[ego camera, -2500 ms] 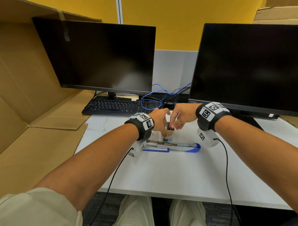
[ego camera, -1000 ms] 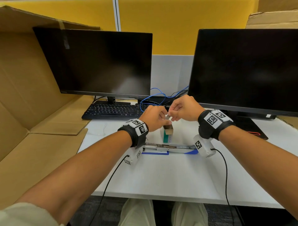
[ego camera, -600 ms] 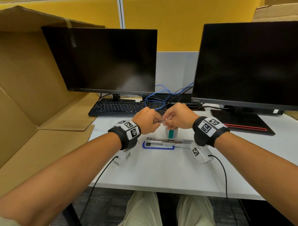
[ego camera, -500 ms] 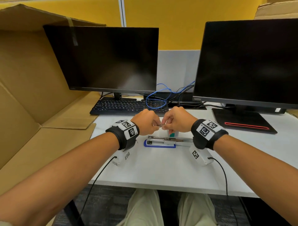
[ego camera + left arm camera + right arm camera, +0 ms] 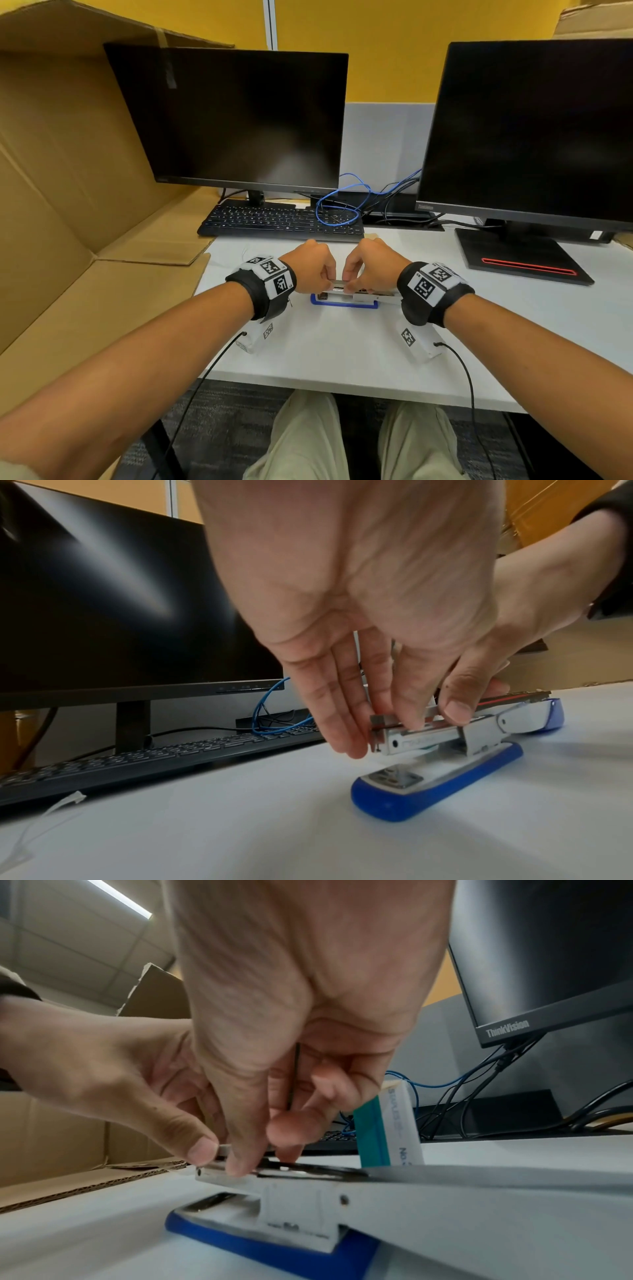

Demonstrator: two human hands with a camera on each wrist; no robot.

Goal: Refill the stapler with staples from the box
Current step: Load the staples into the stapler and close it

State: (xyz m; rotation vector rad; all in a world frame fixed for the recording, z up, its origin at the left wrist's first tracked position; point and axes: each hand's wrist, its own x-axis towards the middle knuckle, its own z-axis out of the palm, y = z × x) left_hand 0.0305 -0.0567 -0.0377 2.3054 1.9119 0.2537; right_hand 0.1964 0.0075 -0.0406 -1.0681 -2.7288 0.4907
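Both hands (image 5: 337, 272) pinching the staple strip (image 5: 404, 719) over the open stapler (image 5: 445, 753) mid-worktop (image 5: 342, 346), presumably aligning it with the channel, box (image 5: 390, 1129) upright at twelve o'clock.

Stapler (image 5: 441, 753): base of smooth blue plastic with a slight sheen; magazine channel of bright brushed metal, pale grey plastic on the opened top arm (seen best from the left wrist). Strip of staples (image 5: 337, 283): dull silver metal, held between the fingers (image 5: 453, 710) of both hands. Staple box (image 5: 390, 1123): thin card, matt white with a teal printed band. Desk (image 5: 342, 349): smooth matt white laminate. Monitors (image 5: 239, 120): glossy black screens, matt black plastic frames. Keyboard (image 5: 281, 221): matt black plastic. Cardboard sheets (image 5: 68, 154): rough brown corrugated board. Wrist bands (image 5: 260, 294): black cloth.
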